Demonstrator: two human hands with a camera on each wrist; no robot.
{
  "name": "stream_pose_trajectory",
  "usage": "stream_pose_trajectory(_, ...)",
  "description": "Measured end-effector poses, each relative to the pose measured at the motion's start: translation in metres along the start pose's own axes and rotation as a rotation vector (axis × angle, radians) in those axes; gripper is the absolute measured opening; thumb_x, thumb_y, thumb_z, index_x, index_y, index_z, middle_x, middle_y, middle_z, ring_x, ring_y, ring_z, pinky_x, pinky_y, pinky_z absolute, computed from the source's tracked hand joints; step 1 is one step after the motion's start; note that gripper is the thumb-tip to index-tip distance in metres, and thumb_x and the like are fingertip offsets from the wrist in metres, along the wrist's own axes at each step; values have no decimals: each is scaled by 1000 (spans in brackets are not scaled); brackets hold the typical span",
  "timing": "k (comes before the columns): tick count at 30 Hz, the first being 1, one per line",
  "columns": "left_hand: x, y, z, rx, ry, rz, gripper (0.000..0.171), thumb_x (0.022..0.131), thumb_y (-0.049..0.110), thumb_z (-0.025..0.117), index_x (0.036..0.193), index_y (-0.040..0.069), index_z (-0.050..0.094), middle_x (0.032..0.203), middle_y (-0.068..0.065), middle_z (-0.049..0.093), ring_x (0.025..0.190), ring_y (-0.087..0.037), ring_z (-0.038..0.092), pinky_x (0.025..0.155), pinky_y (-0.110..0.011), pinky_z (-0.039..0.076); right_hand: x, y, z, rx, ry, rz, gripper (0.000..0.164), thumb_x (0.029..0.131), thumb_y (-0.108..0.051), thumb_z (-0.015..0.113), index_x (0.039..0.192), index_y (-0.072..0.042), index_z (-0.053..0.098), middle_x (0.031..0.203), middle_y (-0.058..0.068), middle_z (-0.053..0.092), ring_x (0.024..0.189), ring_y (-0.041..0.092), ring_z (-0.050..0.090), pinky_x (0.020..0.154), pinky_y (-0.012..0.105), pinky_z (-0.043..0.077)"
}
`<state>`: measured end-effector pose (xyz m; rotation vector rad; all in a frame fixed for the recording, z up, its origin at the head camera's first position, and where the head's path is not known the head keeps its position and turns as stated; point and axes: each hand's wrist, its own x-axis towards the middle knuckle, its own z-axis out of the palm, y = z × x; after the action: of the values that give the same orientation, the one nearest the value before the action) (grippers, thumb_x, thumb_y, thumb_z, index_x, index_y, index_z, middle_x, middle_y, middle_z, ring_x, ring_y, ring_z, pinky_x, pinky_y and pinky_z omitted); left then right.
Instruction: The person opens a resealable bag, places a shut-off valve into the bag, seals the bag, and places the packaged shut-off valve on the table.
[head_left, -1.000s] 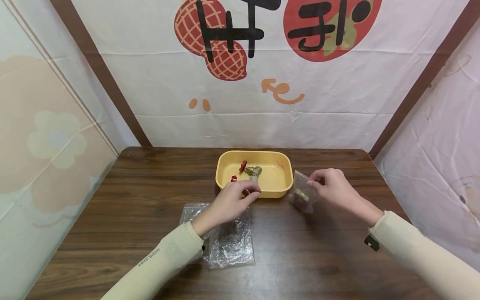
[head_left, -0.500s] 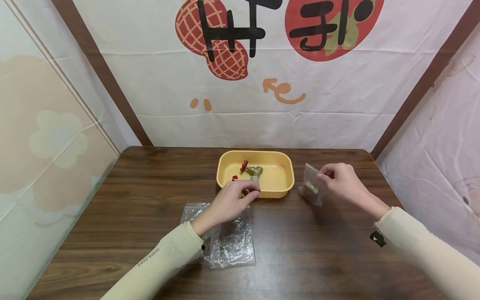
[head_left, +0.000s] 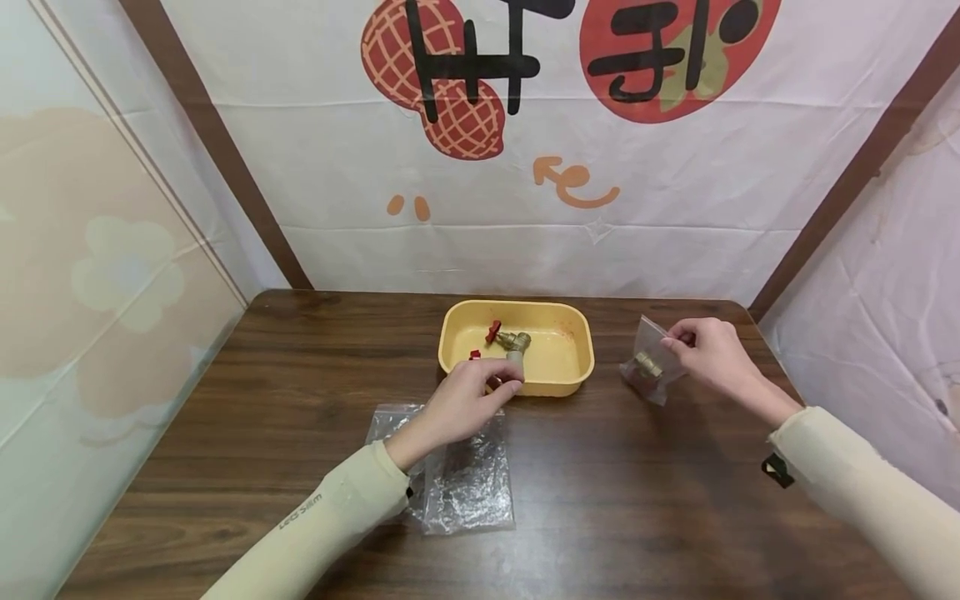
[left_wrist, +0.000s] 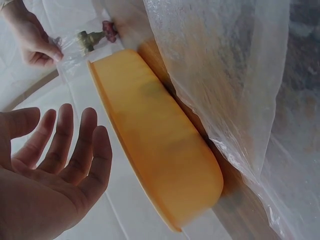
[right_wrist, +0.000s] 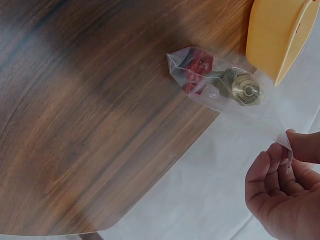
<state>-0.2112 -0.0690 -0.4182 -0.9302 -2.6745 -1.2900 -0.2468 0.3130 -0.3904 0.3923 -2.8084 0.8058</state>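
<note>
Right of the tub (head_left: pixel 558 357), a bag (head_left: pixel 647 337) holding a valve (head_left: pixel 648 365) is pinched by the right hand (head_left: pixel 711 352); shifted farther away, it is seemingly set apart from the loose valve (head_left: pixel 517 340). Nothing is held by the relaxed left hand (head_left: pixel 468 400).

The left sleeve (head_left: pixel 330 515) carries small print (head_left: pixel 300 511) resembling "Lets Slim". Large black characters (head_left: pixel 480 67) on the backdrop cloth (head_left: pixel 337 183) are cut off.

My head view looks forward and down from behind the left grip (head_left: pixel 459 406) and right grip (head_left: pixel 716 358); my wrist views, close beside each, share the right grip and yellow tray (head_left: pixel 558 358).
</note>
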Motion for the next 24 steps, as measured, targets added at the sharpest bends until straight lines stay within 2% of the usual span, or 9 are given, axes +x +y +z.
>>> stream_pose_trajectory(6, 0, -1, 1, 9, 17, 6, 12, 103, 11, 69, 110, 6, 77, 102, 2, 75, 86, -11, 66, 80, -38, 58, 2, 13, -6, -19, 30, 13, 11, 98, -8, 74, 91, 1, 75, 76, 5, 69, 67, 19, 58, 56, 31, 45)
stream_pose_trajectory(13, -1, -1, -1, 16, 24, 3, 13, 102, 11, 69, 111, 7, 77, 103, 2, 75, 86, -10, 67, 79, -30, 57, 4, 23, -12, -55, 56, 33, 11, 96, -10, 76, 89, -1, 76, 76, 3, 70, 69, 19, 59, 60, 34, 45)
stream_pose_trajectory(24, -4, 0, -6, 16, 36, -16, 13, 102, 12, 70, 112, 9, 77, 102, 0, 75, 85, -18, 68, 76, -31, 56, 4, 27, -14, -63, 58, 36, 13, 96, -11, 76, 88, 0, 75, 75, 4, 70, 68, 20, 58, 58, 34, 45)
